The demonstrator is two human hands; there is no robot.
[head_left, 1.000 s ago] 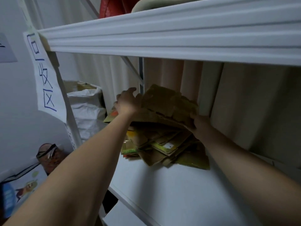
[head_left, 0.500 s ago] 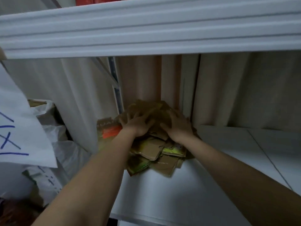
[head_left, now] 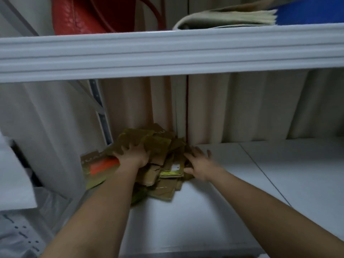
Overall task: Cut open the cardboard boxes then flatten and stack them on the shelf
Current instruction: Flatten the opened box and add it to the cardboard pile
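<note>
Your left hand (head_left: pixel 134 155) sits palm-down on top of the stack of flattened cardboard boxes (head_left: pixel 158 164), fingers spread and laid flat over the upper sheets. It's pressing or resting there; can't tell how hard.

Your right hand (head_left: pixel 198 165) is at the stack's right edge, fingers spread and extended, thumb low against the side of the pile near a yellow-green sheet (head_left: pixel 170 173). Contact looks like touching, not gripping. No pinch visible on either hand.

The stack lies on the white shelf (head_left: pixel 204 211), pushed to the back-left corner, its far edge against the beige curtain (head_left: pixel 232 108) behind. Sheets are uneven: brown flaps fan out at several angles, front edges ragged. One brown piece with an orange patch (head_left: pixel 103 165) sticks out left of the pile, past your left wrist, toward the shelf upright (head_left: pixel 101 116).

Both forearms reach in from the bottom of the frame, well apart at the elbows, converging at the pile.

The upper shelf rail (head_left: pixel 167 53) crosses the full width above. On top of it: a red bag (head_left: pixel 89 13) at left, folded pale fabric (head_left: pixel 229 17) in the middle, something blue (head_left: pixel 312 10) at right, cropped. White bagged material (head_left: pixel 22 229) sits lower left, blurred.
</note>
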